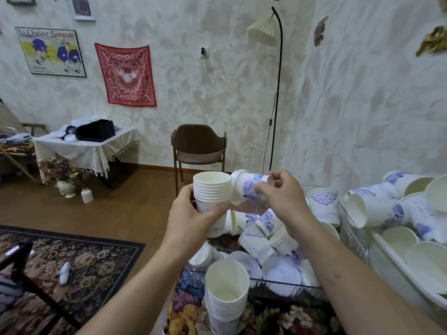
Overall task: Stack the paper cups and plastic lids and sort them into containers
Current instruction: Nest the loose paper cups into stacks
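Two hands gripping, left (191,218) round ribbed nested paper cup stack (212,189), right (283,192) pinching tapered floral cup (249,187)

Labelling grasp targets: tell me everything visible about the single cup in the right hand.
The single cup is white paper, as it looks, printed with blue-purple flowers. It lies roughly on its side in the air, its rolled rim facing left, next to the rim of the cup stack that the left hand grips. The right hand pinches it near its base, fingers over the print. Its inside is not visible. It hangs above the clear bin of loose cups.
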